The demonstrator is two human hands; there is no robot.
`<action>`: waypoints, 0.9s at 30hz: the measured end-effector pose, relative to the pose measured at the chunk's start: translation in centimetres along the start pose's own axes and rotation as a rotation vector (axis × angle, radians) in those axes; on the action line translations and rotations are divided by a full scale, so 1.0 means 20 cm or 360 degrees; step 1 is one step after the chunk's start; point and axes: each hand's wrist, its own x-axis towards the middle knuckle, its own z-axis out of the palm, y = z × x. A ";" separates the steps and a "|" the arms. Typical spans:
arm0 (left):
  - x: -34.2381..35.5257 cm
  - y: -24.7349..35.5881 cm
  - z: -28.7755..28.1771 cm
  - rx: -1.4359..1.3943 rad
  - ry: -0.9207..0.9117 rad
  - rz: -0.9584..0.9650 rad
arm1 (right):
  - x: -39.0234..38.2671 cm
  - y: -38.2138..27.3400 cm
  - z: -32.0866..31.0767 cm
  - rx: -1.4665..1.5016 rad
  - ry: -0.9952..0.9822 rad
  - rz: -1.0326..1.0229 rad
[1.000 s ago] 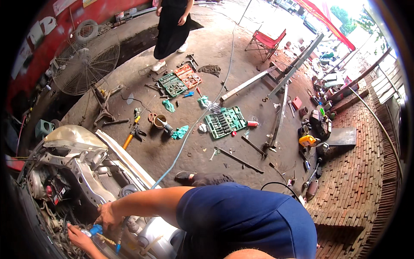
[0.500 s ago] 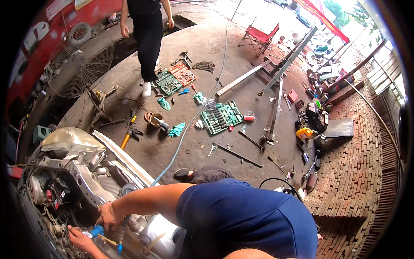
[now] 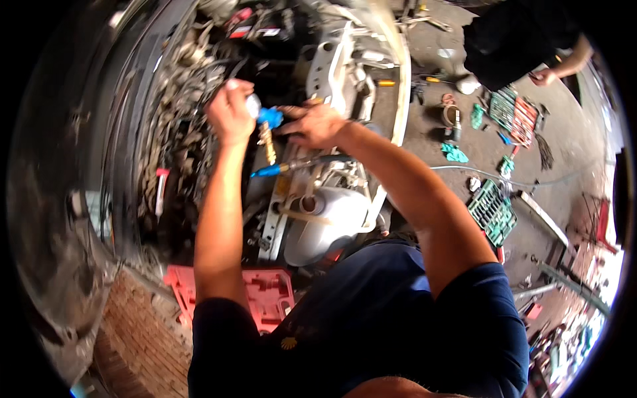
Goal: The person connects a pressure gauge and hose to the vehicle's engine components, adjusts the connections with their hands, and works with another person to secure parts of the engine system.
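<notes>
Over the open engine bay (image 3: 176, 152), my left hand (image 3: 230, 111) is closed around the side of a pressure gauge with a pale round dial (image 3: 253, 106) and a blue body (image 3: 270, 118). From the right, my right hand (image 3: 316, 125) reaches in, its fingers closed against the blue body; their tips are slightly blurred. A brass fitting (image 3: 267, 142) hangs below the body. Close beneath it lies an air hose end with a blue tip (image 3: 265, 171), apart from both hands. A dark hose runs near my left fingers.
A white plastic tank (image 3: 325, 229) and a perforated metal bar (image 3: 275, 222) lie close below my hands. An open red tool case (image 3: 269, 295) is by my left arm. A person in black (image 3: 521, 43) stands at upper right, near open green socket sets (image 3: 492, 212) on the floor.
My view has swung down and left onto the engine bay, so the floor tools now appear at the right. Both hands stay at the gauge; my left forearm and the red case have come into view.
</notes>
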 end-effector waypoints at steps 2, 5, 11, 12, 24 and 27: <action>0.01 0.04 0.00 0.0124 -0.0052 0.0154 | -0.02 -0.01 -0.11 0.0117 -0.0040 -0.0098; 0.05 0.05 0.00 0.0012 -0.0055 0.0196 | 0.00 0.02 -0.08 0.0170 0.0135 -0.0216; 0.04 0.02 0.00 0.0005 -0.0013 0.0200 | 0.01 -0.12 -0.16 -0.0006 0.0018 -0.0118; 0.04 0.01 0.01 0.0002 -0.0012 0.0203 | 0.02 -0.13 -0.18 -0.0033 -0.0009 -0.0089; 0.03 0.03 0.01 0.0037 -0.0018 0.0181 | 0.05 -0.06 -0.29 -0.0123 0.0041 -0.0207; 0.05 0.02 0.02 -0.0021 -0.0010 0.0194 | 0.03 -0.03 -0.25 -0.0168 0.0043 -0.0182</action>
